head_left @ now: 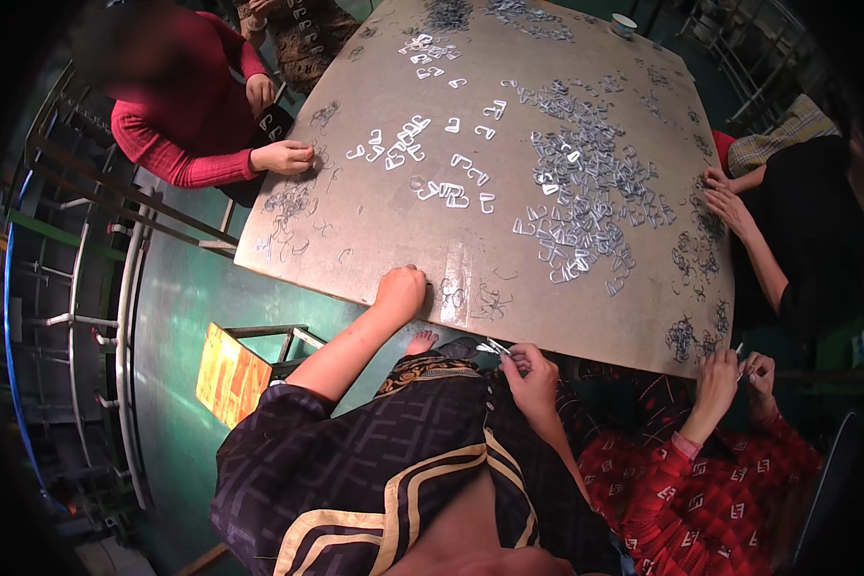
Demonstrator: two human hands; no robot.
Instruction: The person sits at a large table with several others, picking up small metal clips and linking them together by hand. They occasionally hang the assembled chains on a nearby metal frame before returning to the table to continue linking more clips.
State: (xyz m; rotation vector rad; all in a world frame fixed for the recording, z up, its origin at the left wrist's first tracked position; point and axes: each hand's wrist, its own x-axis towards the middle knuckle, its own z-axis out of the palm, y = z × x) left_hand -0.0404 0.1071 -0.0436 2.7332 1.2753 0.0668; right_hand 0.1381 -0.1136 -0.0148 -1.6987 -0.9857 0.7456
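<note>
Grey-brown board tabletop (384, 216), biggest thing in view, worn and scuffed, tilted across the upper middle. Spread over its right half, a broad heap of small silvery metal clips (586, 182); looser clips (422, 144) scattered toward the left centre. Near the front edge, thin bent wire pieces (480, 300) lying in a small tangle. Green floor (178, 307) below the left edge, with an orange-topped stool (228, 374) beside the knee. Around the board, other people at work: red sleeve (178, 144) at the far left with a hand on the surface, a dark-clad person (806, 221) at the right, a red patterned sleeve (730, 490) at the lower right.

Left hand (399, 291) resting on the near edge of the tabletop, fingers curled together into a loose fist, just beside the wire pieces. Right hand (530, 376) held below the table edge above the lap, thumb and forefinger pinched on a small silvery metal piece (494, 348), its shape too small to make out.
</note>
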